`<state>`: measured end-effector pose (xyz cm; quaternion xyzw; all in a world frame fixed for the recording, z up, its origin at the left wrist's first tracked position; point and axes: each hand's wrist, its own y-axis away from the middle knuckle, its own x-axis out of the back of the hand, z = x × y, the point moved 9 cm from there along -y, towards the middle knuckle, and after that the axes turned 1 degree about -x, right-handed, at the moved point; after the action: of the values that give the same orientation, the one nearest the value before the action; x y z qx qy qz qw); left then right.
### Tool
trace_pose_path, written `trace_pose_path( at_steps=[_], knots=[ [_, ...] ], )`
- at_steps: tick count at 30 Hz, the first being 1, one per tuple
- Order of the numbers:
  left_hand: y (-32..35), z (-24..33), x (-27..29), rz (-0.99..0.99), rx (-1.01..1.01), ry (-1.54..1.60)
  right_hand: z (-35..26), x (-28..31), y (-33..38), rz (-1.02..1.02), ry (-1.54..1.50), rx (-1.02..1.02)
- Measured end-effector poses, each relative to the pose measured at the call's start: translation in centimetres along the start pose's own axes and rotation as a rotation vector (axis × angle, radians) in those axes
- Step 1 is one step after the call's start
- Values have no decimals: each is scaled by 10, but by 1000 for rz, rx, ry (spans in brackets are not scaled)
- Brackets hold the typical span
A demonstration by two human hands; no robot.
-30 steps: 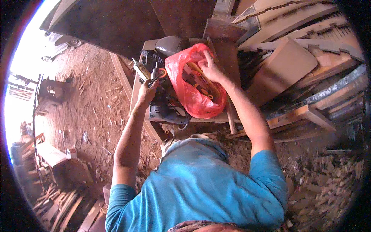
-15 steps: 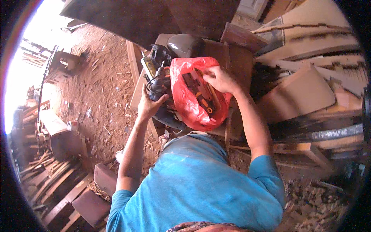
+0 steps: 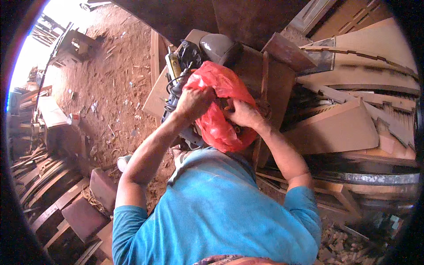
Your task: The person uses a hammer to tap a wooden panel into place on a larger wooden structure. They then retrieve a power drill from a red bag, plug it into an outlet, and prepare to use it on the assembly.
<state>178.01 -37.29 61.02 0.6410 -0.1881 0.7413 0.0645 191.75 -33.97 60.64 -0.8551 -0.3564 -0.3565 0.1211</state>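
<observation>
A red plastic bag (image 3: 223, 132) sits in front of me, its mouth partly drawn in. My left hand (image 3: 193, 105) is closed on the left side of its rim. At the mouth, my right hand (image 3: 244, 115) has curled fingers reaching partly inside; what they hold is hidden. Dark contents and a bit of orange show between the hands. Just left of the bag lies a corded power tool (image 3: 176, 90), mostly covered by my left hand and forearm. Behind it are a yellow-labelled tube (image 3: 173, 66) and a black plastic bag (image 3: 191, 54).
A rounded grey-brown object (image 3: 217, 47) stands behind the bag, beside a large dark panel (image 3: 194, 17). Wooden boards and cut pieces (image 3: 340, 130) are stacked to the right. More wood strips (image 3: 44, 185) and brown padded blocks (image 3: 86, 218) lie at lower left. Scraps litter the dirt floor (image 3: 110, 88).
My left hand has left the power tool and moved right onto the bag's rim. My right hand has shifted lower and left at the mouth, which is now narrower, hiding the tools seen inside.
</observation>
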Motion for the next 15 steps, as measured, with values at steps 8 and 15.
trace_pose_path(
  at_steps=[8, 15],
  knots=[
    [-33, -53, 25, 9, 368, 255, -10, 72, 30, 64, 82, -218],
    [-6, -14, -12, -6, 208, 231, 44, 80, 17, 183, 181, -298]
  ],
)
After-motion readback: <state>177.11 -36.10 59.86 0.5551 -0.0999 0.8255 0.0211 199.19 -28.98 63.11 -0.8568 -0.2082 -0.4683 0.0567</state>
